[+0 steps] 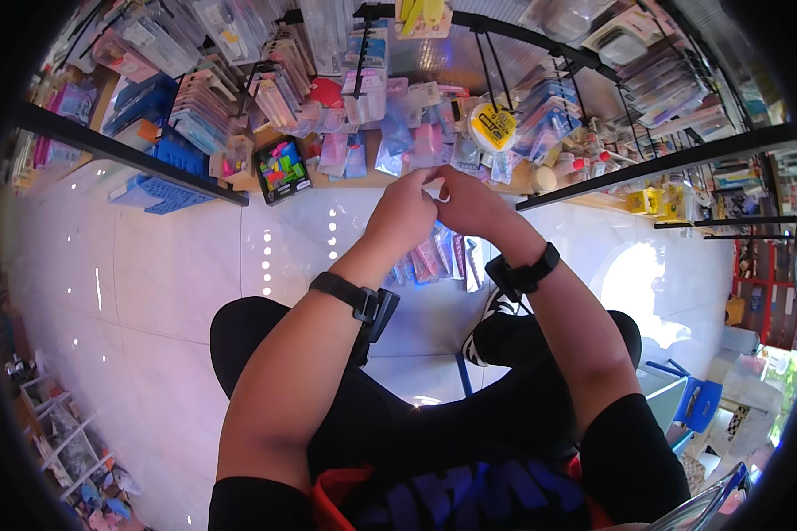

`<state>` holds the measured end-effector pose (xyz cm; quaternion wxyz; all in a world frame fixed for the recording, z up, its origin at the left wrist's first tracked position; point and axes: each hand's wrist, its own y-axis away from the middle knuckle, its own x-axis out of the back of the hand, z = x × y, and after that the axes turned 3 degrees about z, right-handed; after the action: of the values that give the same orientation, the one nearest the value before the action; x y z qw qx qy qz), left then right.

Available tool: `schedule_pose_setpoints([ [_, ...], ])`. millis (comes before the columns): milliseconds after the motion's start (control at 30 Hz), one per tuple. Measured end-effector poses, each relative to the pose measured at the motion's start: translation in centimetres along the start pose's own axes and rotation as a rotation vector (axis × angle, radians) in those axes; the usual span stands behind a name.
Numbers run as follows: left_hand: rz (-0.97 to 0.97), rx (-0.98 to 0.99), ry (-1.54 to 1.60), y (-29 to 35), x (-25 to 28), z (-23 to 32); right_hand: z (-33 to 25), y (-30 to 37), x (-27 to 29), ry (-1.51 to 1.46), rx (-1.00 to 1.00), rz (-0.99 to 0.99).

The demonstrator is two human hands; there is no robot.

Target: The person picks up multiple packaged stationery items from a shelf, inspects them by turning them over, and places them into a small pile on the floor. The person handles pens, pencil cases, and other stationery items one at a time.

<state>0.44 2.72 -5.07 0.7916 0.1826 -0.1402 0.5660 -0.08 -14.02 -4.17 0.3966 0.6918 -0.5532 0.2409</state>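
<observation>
My left hand and my right hand meet in front of the low shelf, fingertips together and fingers curled. Whatever they pinch, if anything, is hidden behind the fingers. A small white loop shows at the right hand's fingers; I cannot tell whether it is a ring. Below the hands, several slim plastic packets lie on the floor. Just beyond them, packets in clear and bluish wrapping are spread on the shelf, beside a round white pack with a yellow label.
A black box of bright coloured pieces stands at the shelf's front edge. Packages hang on hooks above, between black metal rails. My bent knees flank the pale tiled floor. A blue stool is at the right.
</observation>
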Motion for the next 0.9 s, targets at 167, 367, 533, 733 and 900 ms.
schedule_pose_setpoints([
  [167, -0.139, -0.205, -0.464, 2.0, 0.5, 3.6, -3.5, 4.7, 3.2, 0.289, -0.041, 0.035],
  [367, -0.298, -0.285, -0.561, 3.7, 0.4, 6.2, -4.0, 6.8, 4.2, 0.341, 0.157, 0.205],
  [533, -0.285, -0.242, -0.521, 3.8, 1.2, 7.2, -3.3, 5.6, 3.4, 0.226, 0.293, 0.219],
  [733, -0.28, -0.229, -0.582, 3.2, 1.3, 5.9, -3.3, 4.0, 3.8, 0.138, 0.479, 0.122],
  [900, -0.213, -0.28, -0.61, 2.8, 1.9, 5.2, -3.9, 2.1, 4.4, -0.014, 0.495, -0.039],
])
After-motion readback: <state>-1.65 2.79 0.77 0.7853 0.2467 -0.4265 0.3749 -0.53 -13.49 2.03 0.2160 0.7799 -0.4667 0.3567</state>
